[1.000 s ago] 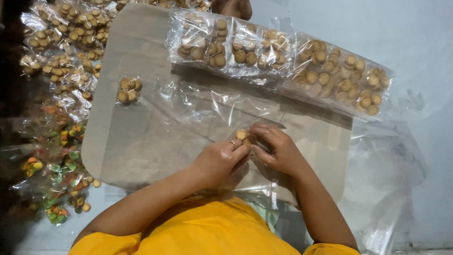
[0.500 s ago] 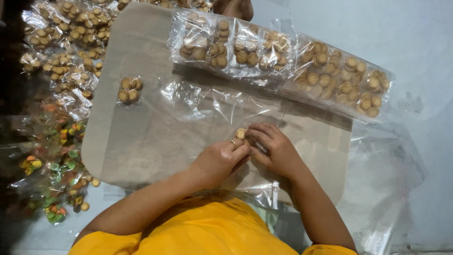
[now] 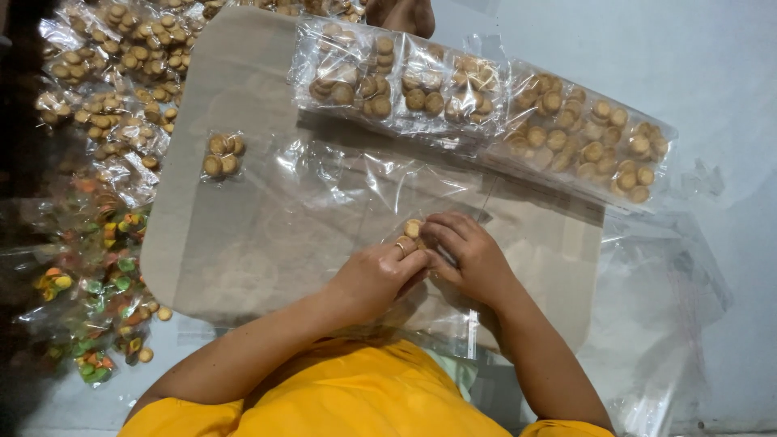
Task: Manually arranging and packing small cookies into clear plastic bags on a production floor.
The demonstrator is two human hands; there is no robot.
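The left hand and the right hand meet just below the middle of the view, fingertips touching, both curled around a few small round biscuits that peek out at 12 o'clock of the knuckles. Both hands are closed in a pinch on these biscuits and on the thin clear plastic bag that lies crumpled under and ahead of them; a ring sits on one left finger. How many biscuits are held cannot be told, since the fingers cover most of them.

The work goes on over a beige board with rounded corners, resting on a pale grey surface. At 10 o'clock of the hands, well apart, lies one small sealed packet of biscuits on the board. At 12 to 2 o'clock a long row of filled packets runs slanting across the board's far edge, each compartment packed with the same round biscuits. At 9 to 11 o'clock, off the board, a heap of more filled biscuit packets spreads out, and at 8 o'clock lie packets of coloured sweets in orange, green and yellow, with a few loose biscuits beside them. At 4 o'clock a pile of empty clear bags overlaps the board's edge. The person's yellow shirt fills 6 o'clock
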